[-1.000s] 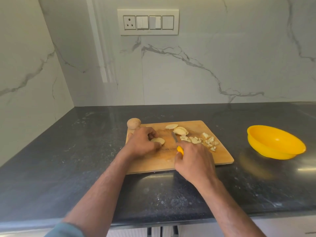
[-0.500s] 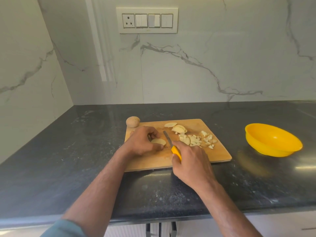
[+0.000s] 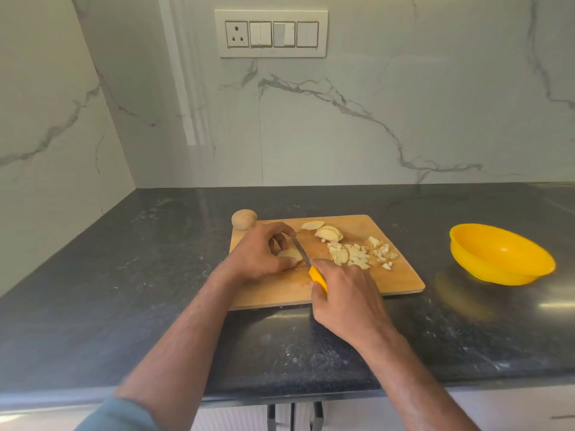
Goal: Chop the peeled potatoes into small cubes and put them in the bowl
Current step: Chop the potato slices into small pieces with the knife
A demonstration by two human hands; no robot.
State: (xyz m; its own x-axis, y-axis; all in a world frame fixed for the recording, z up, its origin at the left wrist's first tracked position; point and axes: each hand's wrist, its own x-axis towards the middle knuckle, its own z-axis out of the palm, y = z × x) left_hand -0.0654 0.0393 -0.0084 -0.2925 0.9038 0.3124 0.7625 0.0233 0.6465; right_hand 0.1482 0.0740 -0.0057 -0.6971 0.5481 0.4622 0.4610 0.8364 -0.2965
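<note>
A wooden cutting board (image 3: 401, 275) lies on the dark counter. My left hand (image 3: 259, 253) pinches a pale potato piece (image 3: 291, 254) flat on the board. My right hand (image 3: 345, 297) grips a yellow-handled knife (image 3: 318, 276); its blade runs along the right side of that piece. Potato slices (image 3: 326, 233) lie at the board's far side, and a heap of small cubes (image 3: 361, 255) sits to their right. A whole potato (image 3: 244, 218) rests at the board's far left corner. The yellow bowl (image 3: 501, 255) stands to the right of the board, with nothing visible inside.
The dark stone counter (image 3: 124, 275) meets marble walls at the back and left. A switch panel (image 3: 270, 34) is on the back wall. The counter's front edge runs below my forearms.
The knife blade has moved left from the cube heap to the piece under my left hand. My left hand has stayed on that piece.
</note>
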